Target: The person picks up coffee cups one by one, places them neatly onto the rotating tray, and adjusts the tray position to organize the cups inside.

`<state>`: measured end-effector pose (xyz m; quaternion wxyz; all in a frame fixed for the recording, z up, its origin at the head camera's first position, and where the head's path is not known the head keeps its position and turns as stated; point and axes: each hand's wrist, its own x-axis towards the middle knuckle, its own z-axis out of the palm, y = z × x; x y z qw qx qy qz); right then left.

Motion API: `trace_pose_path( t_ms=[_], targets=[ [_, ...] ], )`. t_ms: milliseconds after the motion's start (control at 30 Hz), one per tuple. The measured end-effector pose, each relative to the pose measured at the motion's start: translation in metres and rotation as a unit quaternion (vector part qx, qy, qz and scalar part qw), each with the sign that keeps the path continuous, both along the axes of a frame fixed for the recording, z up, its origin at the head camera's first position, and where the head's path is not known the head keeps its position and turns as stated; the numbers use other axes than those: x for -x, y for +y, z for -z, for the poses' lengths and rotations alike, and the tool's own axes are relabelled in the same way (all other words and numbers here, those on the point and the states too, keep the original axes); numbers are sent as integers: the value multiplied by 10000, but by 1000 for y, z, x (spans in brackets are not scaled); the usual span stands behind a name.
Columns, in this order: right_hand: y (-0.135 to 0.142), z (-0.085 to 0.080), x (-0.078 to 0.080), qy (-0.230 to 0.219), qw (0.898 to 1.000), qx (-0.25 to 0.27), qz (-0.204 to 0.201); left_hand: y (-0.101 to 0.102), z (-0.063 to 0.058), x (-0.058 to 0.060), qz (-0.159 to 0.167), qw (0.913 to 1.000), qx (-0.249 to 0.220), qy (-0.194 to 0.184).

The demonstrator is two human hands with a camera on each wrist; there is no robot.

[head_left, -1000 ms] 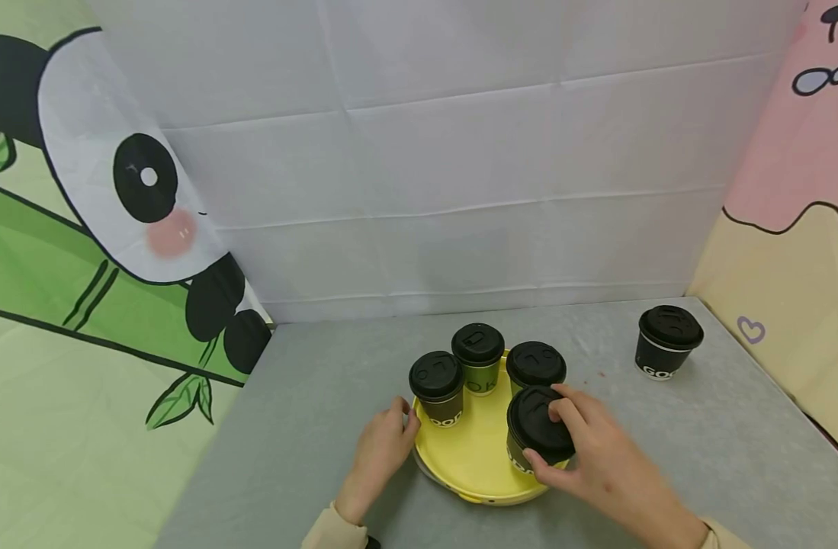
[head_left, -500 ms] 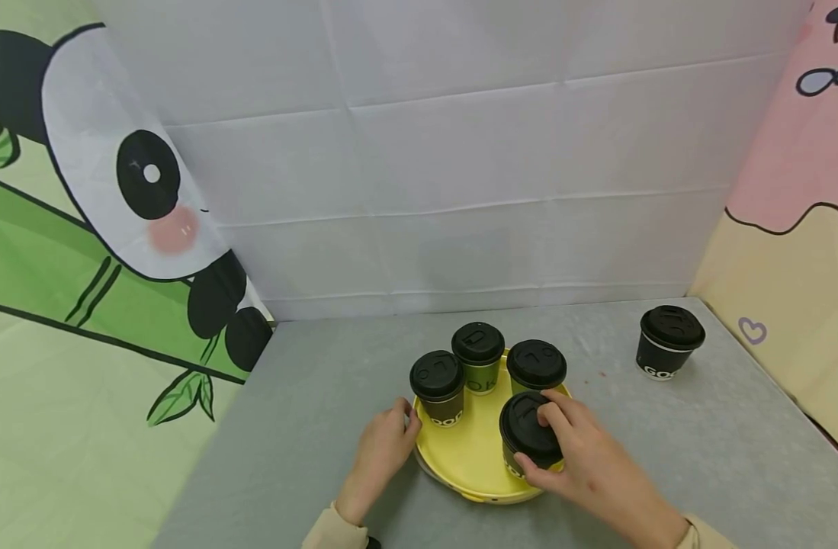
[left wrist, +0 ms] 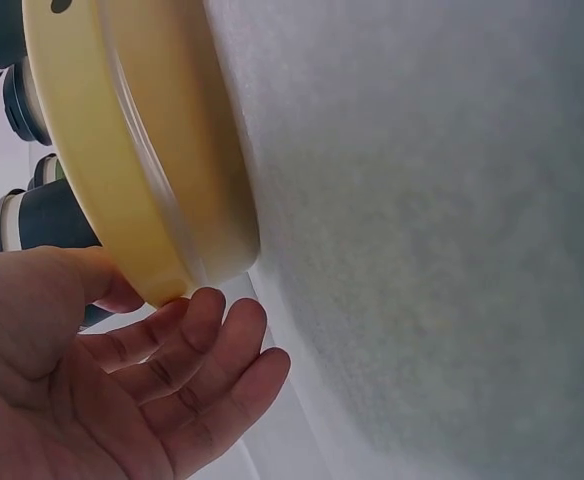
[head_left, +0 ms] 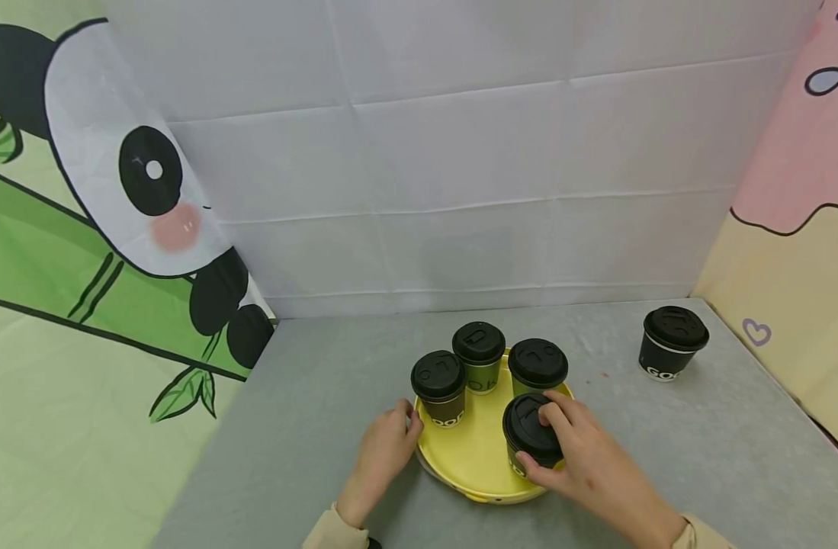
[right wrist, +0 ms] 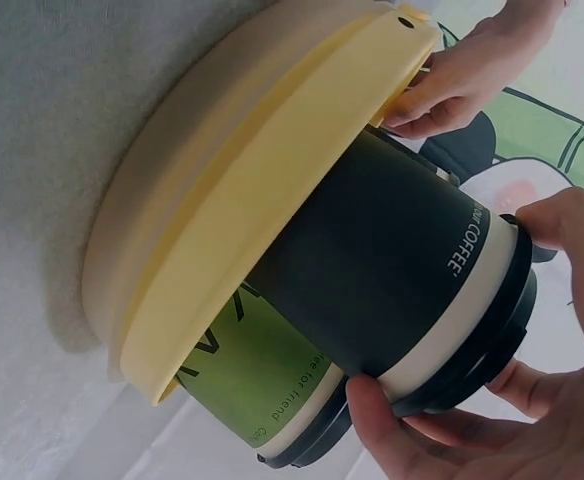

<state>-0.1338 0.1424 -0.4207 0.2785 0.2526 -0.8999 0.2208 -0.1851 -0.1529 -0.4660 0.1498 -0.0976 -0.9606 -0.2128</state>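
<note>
My left hand (head_left: 389,442) pinches the rim of a round yellow tray (head_left: 463,461) at its left side, thumb above and fingers beneath in the left wrist view. With thumb and fingers, my right hand (head_left: 586,461) grips a black paper coffee cup (right wrist: 382,250) around its black lid (head_left: 528,427). This cup is upright at the tray's front right; its base is hidden behind the tray wall in the right wrist view. Several lidded cups stand on the tray: a black one (head_left: 446,412) at left, a green one (head_left: 483,377) behind, and a green one (right wrist: 262,370) at right.
Another lidded black cup (head_left: 666,358) stands apart at the back right of the grey table (head_left: 309,381). A white cloth backdrop (head_left: 460,168) rises behind, with a panda-printed cloth (head_left: 103,229) at left and a pink and cream one (head_left: 782,267) at right.
My right hand has shifted the gripped cup slightly left and towards me on the tray, mostly in the first half second. The left hand keeps its hold on the rim.
</note>
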Motion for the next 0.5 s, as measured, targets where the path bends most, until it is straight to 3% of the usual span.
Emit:
trace_pose_path(
  t_ms=[500],
  targets=[
    [1,3,2,-475,9987,40,153,1,0,-3,64,10000,-4,24]
  ],
)
